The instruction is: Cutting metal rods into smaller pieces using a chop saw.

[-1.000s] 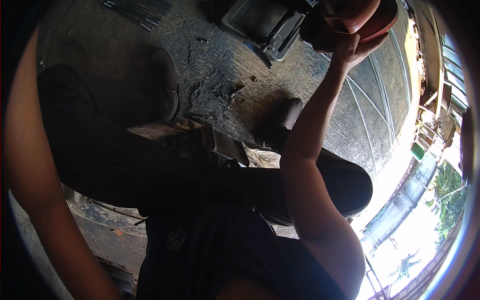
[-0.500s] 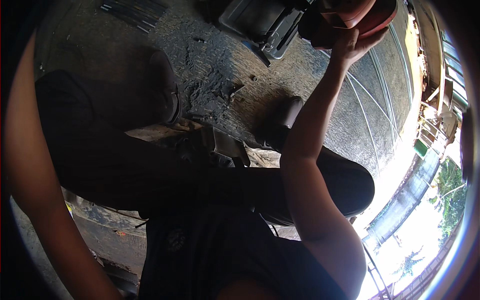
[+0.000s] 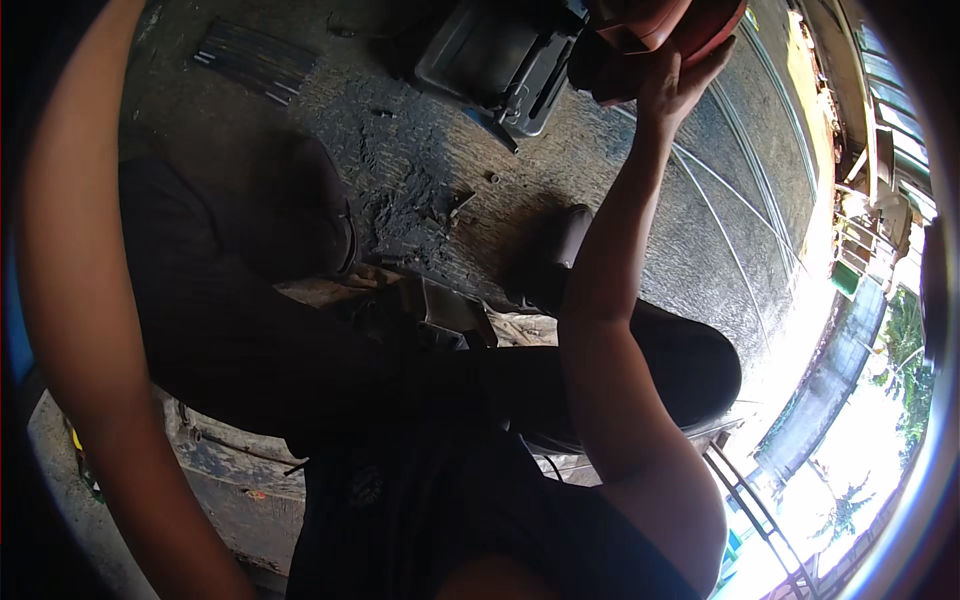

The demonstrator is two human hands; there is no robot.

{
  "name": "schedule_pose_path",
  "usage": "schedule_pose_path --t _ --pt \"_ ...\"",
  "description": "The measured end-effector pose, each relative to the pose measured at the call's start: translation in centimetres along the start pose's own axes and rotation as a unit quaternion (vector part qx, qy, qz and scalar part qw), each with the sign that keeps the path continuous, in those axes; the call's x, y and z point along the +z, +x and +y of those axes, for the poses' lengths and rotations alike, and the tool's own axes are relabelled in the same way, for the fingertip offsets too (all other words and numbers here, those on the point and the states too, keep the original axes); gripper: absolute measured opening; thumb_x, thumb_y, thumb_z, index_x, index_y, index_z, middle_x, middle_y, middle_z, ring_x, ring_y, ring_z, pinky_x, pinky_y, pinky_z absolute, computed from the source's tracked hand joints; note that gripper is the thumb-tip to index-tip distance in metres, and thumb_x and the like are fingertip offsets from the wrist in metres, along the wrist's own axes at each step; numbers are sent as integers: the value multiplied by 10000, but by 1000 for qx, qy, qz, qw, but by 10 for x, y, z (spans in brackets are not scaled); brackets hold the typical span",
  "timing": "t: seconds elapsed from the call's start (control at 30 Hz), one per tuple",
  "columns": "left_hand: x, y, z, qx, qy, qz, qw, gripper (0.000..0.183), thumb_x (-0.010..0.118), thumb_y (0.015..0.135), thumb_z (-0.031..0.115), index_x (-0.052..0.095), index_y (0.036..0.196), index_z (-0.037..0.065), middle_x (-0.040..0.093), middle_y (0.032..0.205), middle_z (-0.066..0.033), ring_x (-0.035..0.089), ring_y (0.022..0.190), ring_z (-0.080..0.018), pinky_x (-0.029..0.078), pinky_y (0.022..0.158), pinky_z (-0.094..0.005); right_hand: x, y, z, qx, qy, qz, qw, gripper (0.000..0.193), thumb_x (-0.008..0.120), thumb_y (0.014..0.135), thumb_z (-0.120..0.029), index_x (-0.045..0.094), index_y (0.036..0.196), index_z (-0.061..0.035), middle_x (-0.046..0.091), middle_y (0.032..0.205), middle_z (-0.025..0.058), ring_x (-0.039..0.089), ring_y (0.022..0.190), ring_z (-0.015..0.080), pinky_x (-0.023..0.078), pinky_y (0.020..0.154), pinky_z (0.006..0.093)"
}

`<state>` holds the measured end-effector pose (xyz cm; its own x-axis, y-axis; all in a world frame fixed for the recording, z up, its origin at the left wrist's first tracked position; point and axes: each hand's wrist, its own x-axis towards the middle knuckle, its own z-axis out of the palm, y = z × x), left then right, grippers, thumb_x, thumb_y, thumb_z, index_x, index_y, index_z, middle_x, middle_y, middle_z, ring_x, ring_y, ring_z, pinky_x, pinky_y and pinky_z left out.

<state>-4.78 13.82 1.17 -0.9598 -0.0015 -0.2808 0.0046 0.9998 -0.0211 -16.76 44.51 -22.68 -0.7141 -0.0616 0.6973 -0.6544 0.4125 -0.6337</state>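
My right hand (image 3: 672, 92) reaches up to a red rounded machine cover (image 3: 640, 25) at the top of the view. Its thumb and fingers lie apart around the lower rim of the cover, holding it. The cover's upper part is cut off by the frame edge. To its left sits a dark flat machine base (image 3: 470, 60) with a metal rod and bracket. My left forearm (image 3: 85, 260) runs up the left side and leaves the view at the top, so my left hand is hidden.
Thin dark bars (image 3: 255, 62) lie on the floor at upper left. Small metal scraps (image 3: 460, 205) and dark debris are scattered near my shoes (image 3: 565, 235). Long thin rods (image 3: 735, 200) stretch across the floor at right. Black metal parts (image 3: 440, 305) sit by my legs.
The whole view has shifted slightly, with the floor things and red cover now further left. More of my left forearm shows. My right hand stays on the cover.
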Motion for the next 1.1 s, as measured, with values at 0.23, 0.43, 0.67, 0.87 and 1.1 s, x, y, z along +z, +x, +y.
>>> schedule_pose_path --t 0.23,0.43,0.67,0.87,1.1 --pt "1 2 6 -24 20 28 999 605 571 908 475 518 1354 70 601 1286 -131 591 1163 -266 478 956 -354 -9 21 0 3 -16 -29 999 820 612 889 -201 124 1500 46 265 1511 286 263 1417 382 235 1145 425" --pt "-3 4 -26 -62 -77 -30 995 620 599 913 451 498 1363 37 564 1315 -178 588 1170 -275 491 952 -360 -29 21 -101 -27 -16 230 973 464 557 875 -94 421 1284 77 625 1039 208 639 822 221 514 681 306" --pt "7 5 -55 -130 -34 -54 990 638 611 914 441 488 1356 -1 610 1222 -221 623 1106 -294 513 917 -373 95 -19 -176 60 137 -279 949 221 627 842 -78 659 1027 37 681 819 158 669 674 215 525 640 311" --pt "58 25 -118 -68 -142 -20 987 527 585 928 411 527 1358 110 565 1312 -140 586 1146 -261 500 923 -407 162 -63 -39 152 -23 -377 914 283 675 833 -156 673 1054 21 709 888 189 713 838 303 555 749 360" --pt "70 19 -129 -65 -128 26 989 547 624 894 465 564 1331 141 610 1217 -130 629 1027 -248 530 842 -402 149 -77 -9 362 6 -437 823 252 626 866 -196 686 997 11 692 807 149 692 778 216 533 700 340"
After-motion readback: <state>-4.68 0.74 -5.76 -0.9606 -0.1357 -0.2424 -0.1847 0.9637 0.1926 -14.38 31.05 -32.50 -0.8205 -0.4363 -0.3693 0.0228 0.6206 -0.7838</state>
